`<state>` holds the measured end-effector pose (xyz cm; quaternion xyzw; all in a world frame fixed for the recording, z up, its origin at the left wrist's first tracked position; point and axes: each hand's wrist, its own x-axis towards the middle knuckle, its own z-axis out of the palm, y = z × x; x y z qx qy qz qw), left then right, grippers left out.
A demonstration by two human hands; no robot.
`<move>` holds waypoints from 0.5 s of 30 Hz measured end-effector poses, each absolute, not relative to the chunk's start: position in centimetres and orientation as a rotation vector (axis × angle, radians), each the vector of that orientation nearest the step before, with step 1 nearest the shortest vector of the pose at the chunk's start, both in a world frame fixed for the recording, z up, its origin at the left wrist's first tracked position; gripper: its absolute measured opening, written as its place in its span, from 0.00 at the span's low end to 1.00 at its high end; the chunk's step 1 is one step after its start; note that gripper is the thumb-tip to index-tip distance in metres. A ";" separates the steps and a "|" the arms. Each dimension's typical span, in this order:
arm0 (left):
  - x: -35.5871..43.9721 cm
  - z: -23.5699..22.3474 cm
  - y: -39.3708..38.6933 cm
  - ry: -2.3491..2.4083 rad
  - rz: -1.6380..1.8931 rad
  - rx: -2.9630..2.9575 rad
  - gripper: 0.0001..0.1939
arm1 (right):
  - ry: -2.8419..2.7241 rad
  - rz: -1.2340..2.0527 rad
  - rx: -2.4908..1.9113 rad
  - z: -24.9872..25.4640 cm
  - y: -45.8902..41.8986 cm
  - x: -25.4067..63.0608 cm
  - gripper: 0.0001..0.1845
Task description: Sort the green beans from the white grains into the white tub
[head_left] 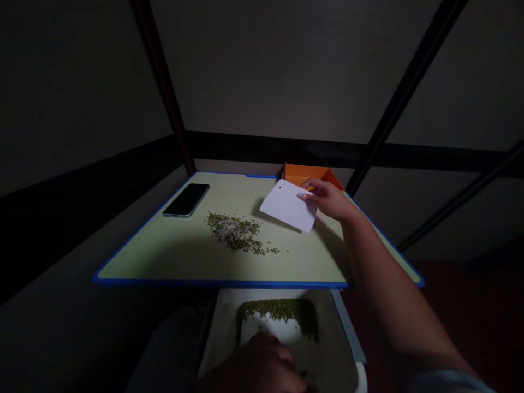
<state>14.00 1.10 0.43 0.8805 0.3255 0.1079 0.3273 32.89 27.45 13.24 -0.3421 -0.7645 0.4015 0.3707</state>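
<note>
My right hand [327,201] is closed on a white card [289,204] with a small dark hole near one corner. It holds the card tilted above the right half of a pale board [164,262] with a blue edge. Left of the card, a loose patch of small green seeds [237,233] mixed with whitish bits lies on the board. Below the board's near edge, my left hand [266,363] is in a pale tray [344,355], its fingers curled in shadow. Whatever it may hold is hidden. More green seeds [282,309] are banked along the tray's far side.
A dark-screened phone [187,200] lies at the board's left side. An orange open box [311,173] stands at the back right, partly behind my right hand. Grey wall panels [266,71] with dark strips rise behind the board, and the surroundings are dim.
</note>
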 end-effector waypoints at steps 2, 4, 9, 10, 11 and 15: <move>14.0 0.2 1.3 0.854 0.286 2.337 0.14 | -1.991 0.967 -0.910 13.1 27.8 33.0 0.11; 14.0 0.1 1.5 0.832 0.293 2.347 0.15 | -2.024 1.020 -0.938 12.9 27.8 32.8 0.09; 14.3 0.7 1.5 0.791 0.286 2.237 0.15 | -2.144 1.078 -0.942 12.4 27.2 31.4 0.09; 14.4 1.0 1.4 0.797 0.284 2.193 0.16 | -2.173 1.074 -0.940 12.2 27.0 30.9 0.09; 14.5 1.3 1.3 0.795 0.282 2.145 0.17 | -2.199 1.065 -0.942 11.9 26.8 30.5 0.09; 14.7 2.1 0.9 0.879 0.301 1.992 0.21 | -2.285 0.988 -0.860 10.9 26.3 28.8 0.07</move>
